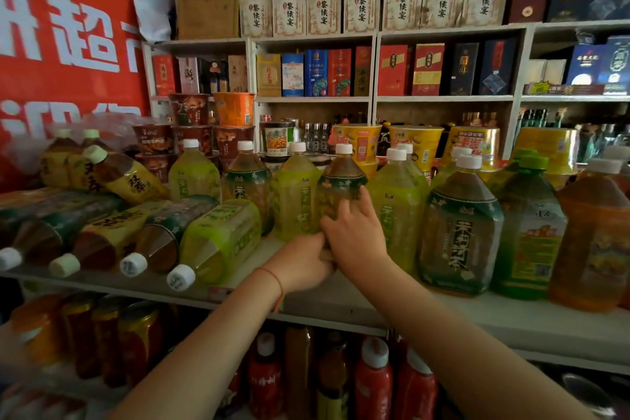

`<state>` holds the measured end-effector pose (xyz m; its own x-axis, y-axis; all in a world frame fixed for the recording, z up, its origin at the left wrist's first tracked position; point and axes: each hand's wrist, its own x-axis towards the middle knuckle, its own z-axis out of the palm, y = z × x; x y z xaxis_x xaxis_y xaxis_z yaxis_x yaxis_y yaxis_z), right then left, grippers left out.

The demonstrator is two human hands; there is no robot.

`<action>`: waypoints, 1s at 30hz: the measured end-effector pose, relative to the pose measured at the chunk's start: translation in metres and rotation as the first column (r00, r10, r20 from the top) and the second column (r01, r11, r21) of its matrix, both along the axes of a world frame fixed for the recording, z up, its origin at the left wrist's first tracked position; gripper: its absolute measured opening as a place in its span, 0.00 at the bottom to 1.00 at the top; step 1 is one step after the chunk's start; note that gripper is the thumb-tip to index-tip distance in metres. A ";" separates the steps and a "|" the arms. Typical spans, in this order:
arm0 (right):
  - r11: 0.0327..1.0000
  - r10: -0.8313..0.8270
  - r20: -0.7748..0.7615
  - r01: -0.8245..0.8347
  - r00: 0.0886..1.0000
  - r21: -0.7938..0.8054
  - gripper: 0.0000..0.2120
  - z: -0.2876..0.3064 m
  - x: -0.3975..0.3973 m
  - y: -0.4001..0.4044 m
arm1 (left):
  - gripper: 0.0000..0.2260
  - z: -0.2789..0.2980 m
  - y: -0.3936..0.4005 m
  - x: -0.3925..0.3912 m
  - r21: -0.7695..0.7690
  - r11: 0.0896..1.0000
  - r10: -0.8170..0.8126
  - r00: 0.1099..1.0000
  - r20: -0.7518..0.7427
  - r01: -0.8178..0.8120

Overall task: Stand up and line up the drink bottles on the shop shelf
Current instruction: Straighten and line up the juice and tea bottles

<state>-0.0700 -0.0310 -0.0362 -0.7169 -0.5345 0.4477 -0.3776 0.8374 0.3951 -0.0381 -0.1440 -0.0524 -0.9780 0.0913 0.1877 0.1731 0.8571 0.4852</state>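
Toppled bottles (112, 235) left of upright bottles (392, 201)

Clear glossy plastic bottles (296, 194) with matt white plastic caps (180, 277) and shiny printed film labels (456, 242). Matt pale painted shelf board (341, 297); printed cardboard boxes (324, 12); glossy foil-lidded noodle cups (361, 143) behind
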 end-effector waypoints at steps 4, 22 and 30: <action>0.994 0.094 -0.069 -0.098 0.993 -0.047 0.13 0.002 0.006 0.000 | 0.11 0.024 -0.022 0.022 -0.234 0.966 0.055 0.971 -0.231 -0.110; 0.918 0.335 -0.143 -0.357 0.931 -0.174 0.37 -0.042 0.042 -0.171 | 0.17 0.003 -0.245 0.039 0.005 1.000 -0.012 0.940 -0.340 0.015; 0.556 0.238 -0.196 -0.299 0.951 -0.776 0.24 0.002 0.061 -0.173 | 0.34 -0.024 -0.243 0.062 0.132 0.982 0.176 0.918 -0.356 -0.137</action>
